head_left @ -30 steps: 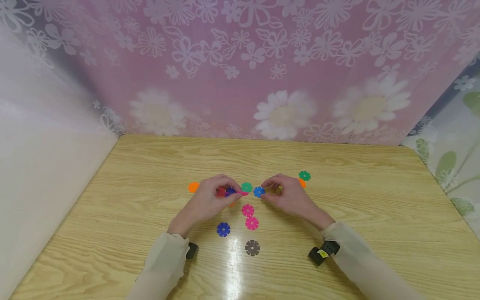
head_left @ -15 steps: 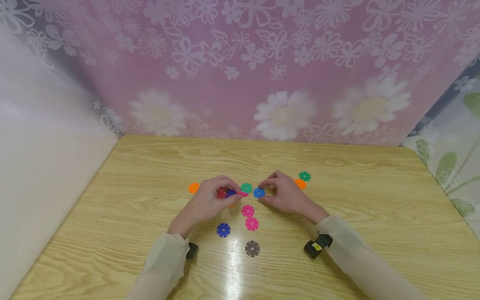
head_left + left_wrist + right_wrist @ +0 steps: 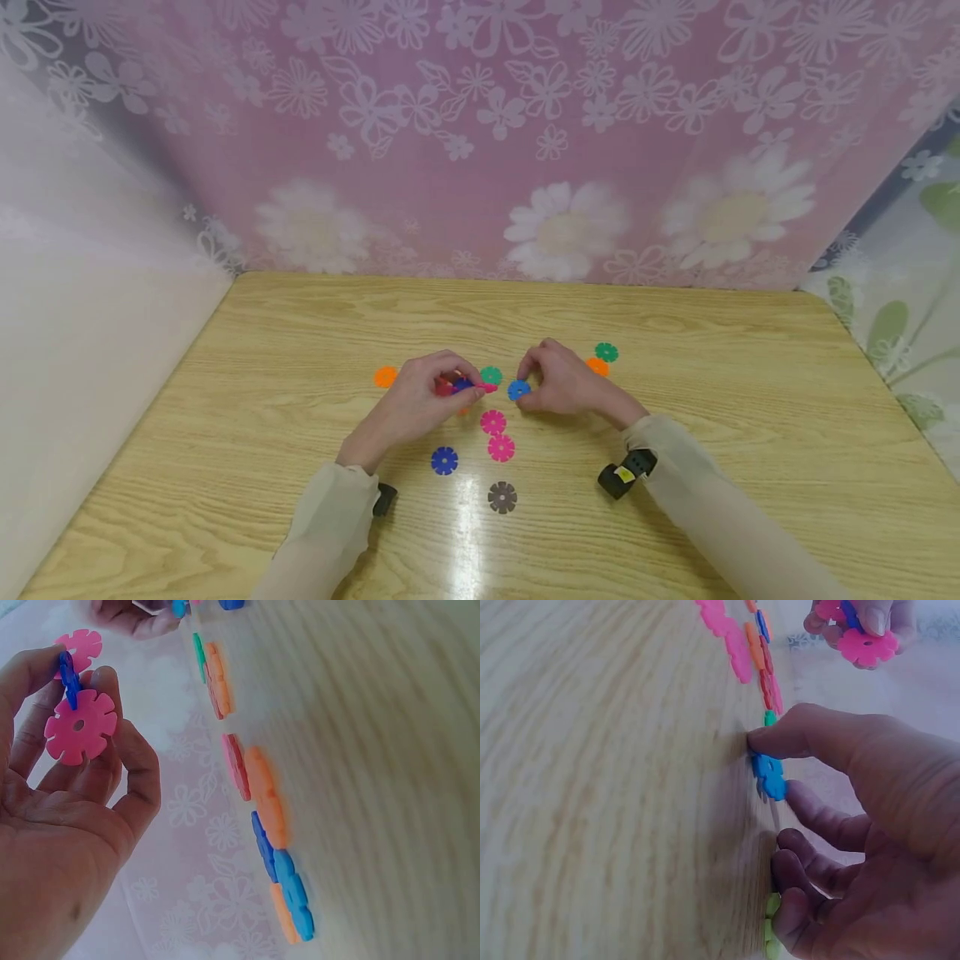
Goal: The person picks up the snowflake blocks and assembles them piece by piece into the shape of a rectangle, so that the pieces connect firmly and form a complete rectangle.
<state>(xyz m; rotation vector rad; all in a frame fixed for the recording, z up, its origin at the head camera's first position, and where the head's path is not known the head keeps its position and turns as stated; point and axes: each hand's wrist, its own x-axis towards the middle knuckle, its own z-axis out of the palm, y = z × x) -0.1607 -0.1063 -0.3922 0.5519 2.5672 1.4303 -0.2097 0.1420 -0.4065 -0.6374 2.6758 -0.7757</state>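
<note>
My left hand [image 3: 420, 392] pinches a small chain of slotted plastic discs above the table. In the left wrist view the chain is a pink disc [image 3: 81, 731], a dark blue disc [image 3: 69, 681] set crosswise, and another pink disc [image 3: 88, 645]. With thumb and index finger, my right hand [image 3: 566, 379] pinches a light blue slotted disc [image 3: 518, 390] by its edges, at the tabletop. Below my right hand's other fingers shows a yellow-green disc [image 3: 772, 930]. A green disc [image 3: 491, 376] lies between the hands. Part of the left chain is hidden in the head view.
On the wooden table [image 3: 300, 533] lie two pink discs [image 3: 501, 447], a dark blue disc [image 3: 444, 461] and a grey disc [image 3: 502, 497]. Orange [image 3: 386, 377] and red discs lie around the left hand. Another orange [image 3: 597, 367] and green disc [image 3: 607, 352] lie beyond the right hand.
My right hand has moved left and its thumb and finger have come onto the light blue disc, which has shifted slightly towards me. The left hand stays in place with its chain.
</note>
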